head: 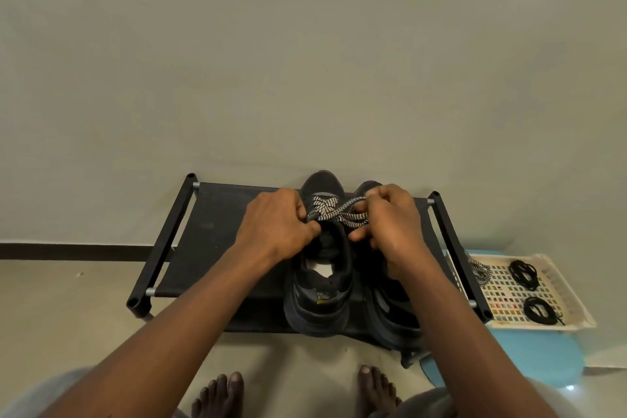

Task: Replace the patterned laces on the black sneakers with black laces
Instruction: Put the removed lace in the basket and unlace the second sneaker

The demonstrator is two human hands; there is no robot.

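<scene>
Nearest: bare feet [220, 394] on the floor, toes toward a low black shoe rack [217, 241].

On the rack, side by side, heels toward the feet, toes toward the wall: left sneaker [319, 285] and right sneaker [390, 316]. Long axis of each straight away from the body.

Over the left sneaker's throat, both hands:
- left hand [276, 224], fingers curled, pinching the patterned lace [334, 210] at the left eyelet row
- right hand [395, 224], fingers curled, pinching the strands on the right side

Lace threaded across the upper eyelets, between the hands. Probably mid-removal; next pull likely outward, up off the tongue.

Right of the rack, nearer the right hand: pale basket [573, 307] holding the near black lace coil [539, 310], the far black lace coil [524, 273] and one spare patterned lace [478, 270].

Farthest: plain wall [305, 61].
</scene>
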